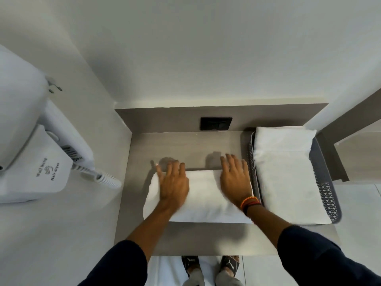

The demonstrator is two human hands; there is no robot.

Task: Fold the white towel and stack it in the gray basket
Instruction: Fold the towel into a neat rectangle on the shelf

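A folded white towel point(204, 195) lies flat on the gray counter point(185, 145), in front of me. My left hand point(173, 182) rests palm down on its left part, fingers spread and reaching past the far edge. My right hand point(235, 178) presses flat on its right end, fingers apart, beside the basket wall. The gray basket point(327, 195) with perforated sides stands at the right of the counter and holds folded white towels point(286, 172) that fill it.
A white wall-hung hair dryer point(37, 145) with a coiled cord point(103, 178) sticks out from the left wall. A black socket plate point(216, 123) sits on the back panel. A wall closes the left side. My feet point(210, 269) show below the counter's front edge.
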